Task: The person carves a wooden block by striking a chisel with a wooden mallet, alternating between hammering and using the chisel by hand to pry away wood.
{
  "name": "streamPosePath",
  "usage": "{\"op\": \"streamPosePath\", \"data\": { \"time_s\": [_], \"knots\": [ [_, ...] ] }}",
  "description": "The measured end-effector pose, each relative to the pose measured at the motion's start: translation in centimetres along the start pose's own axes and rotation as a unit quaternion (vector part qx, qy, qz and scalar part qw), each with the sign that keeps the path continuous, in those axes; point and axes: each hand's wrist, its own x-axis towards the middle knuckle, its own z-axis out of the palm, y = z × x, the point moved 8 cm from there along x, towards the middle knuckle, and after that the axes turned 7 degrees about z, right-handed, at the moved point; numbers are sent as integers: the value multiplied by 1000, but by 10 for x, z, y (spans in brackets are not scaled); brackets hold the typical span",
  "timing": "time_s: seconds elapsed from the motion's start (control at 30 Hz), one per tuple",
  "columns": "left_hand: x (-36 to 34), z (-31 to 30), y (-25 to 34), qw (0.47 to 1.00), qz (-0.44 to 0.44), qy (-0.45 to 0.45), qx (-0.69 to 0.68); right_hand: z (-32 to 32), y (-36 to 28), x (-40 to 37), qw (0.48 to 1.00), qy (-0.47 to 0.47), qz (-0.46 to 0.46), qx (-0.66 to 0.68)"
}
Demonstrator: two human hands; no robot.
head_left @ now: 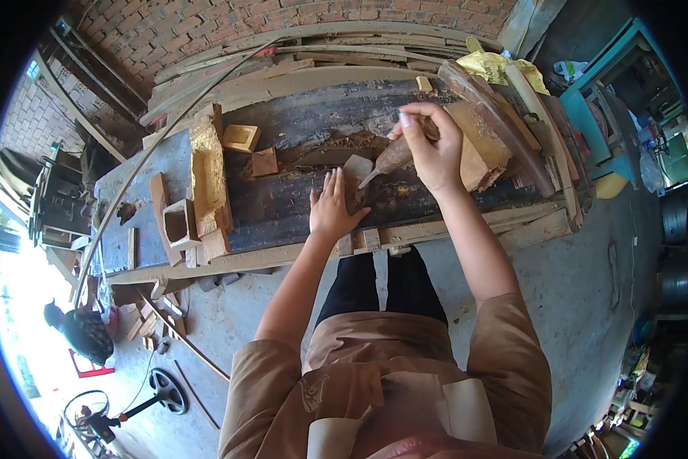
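Observation:
My right hand (437, 153) is closed round the upper end of a brown tapered object with a narrow pale tip (392, 158). It is held at a slant, and its tip points down and left, right over a small flat grey piece (357, 167). My left hand (333, 210) lies flat with fingers spread, its fingertips at the left edge of that grey piece. Beneath both hands is the dark, worn bench top (283, 210), with a rough, debris-filled hollow (344, 141) just beyond the fingers.
To the left stand a carved yellowish wooden block (208, 176), a hollow wooden box (179, 224) and a small square tray (241, 138). A thick wood block (478, 145) and a long brown rail (497, 126) lie to the right. A person (84, 333) is at far left.

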Motion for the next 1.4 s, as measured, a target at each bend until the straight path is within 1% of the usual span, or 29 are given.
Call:
{"op": "streamPosePath", "data": {
  "time_s": [0.07,0.17,0.27,0.33,0.63,0.73,0.77,0.87,0.9,0.97,1.07,1.1,1.17,1.33,1.4],
  "knots": [
    [1,-2,-2,999,-19,25,-31,-3,-3,-6,1000,2,-9,5],
    [3,-1,-2,999,-27,7,-21,-15,-4,-12,999,29,-20,19],
    [4,2,-4,999,-28,11,-24,-25,-3,-21,998,48,-26,42],
    [3,1,-3,999,-30,12,-19,-36,-3,-29,997,56,-51,26],
    [3,1,-3,999,-31,22,-11,-78,16,-64,989,123,-50,73],
    [3,1,-4,999,-33,27,-5,-98,28,-85,981,176,-25,71],
    [3,2,-4,999,-32,30,-2,-106,32,-93,980,182,-30,68],
    [3,-1,-3,999,-36,22,-9,-135,56,-119,971,223,28,83],
    [3,-1,-3,999,-36,23,-10,-134,58,-122,971,222,27,83],
    [3,-1,-3,999,-37,26,-13,-130,71,-129,966,242,78,40],
    [3,-3,-3,999,-41,30,-14,-129,80,-135,950,288,108,43],
    [3,-2,-3,999,-42,29,-13,-129,79,-133,950,288,109,45],
    [3,-3,-4,998,-39,35,-16,-133,80,-129,936,326,108,80],
    [2,-5,-3,998,-43,30,-23,-129,49,-96,940,324,67,80],
    [2,-3,-4,998,-47,27,-26,-118,33,-80,963,260,24,63]
  ]
}}
